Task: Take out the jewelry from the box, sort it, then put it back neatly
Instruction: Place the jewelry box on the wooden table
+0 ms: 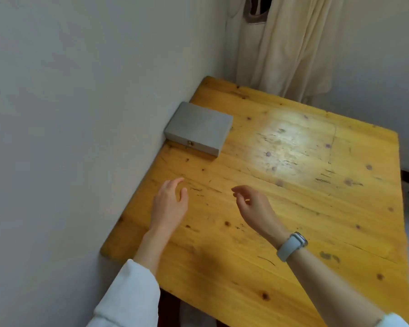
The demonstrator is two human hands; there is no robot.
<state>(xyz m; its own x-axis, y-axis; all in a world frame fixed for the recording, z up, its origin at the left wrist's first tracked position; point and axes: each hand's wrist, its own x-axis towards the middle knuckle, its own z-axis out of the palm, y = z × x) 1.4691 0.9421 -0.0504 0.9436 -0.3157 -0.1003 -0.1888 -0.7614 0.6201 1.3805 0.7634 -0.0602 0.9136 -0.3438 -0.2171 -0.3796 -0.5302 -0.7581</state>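
box [197, 127] sits shut against the wall, up ahead of both hands; left hand [169, 201] is nearer; right hand [254, 204] too, fingers loose, holding nothing

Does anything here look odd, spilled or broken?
Nothing stands out. The grey box sits closed and flat against the wall, and both the left hand and right hand hover empty over the scuffed wooden table.

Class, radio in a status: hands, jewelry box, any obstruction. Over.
Left hand open, right hand open, both empty over table. Jewelry box shut, clasp toward hands, against wall. Nothing between. Over.
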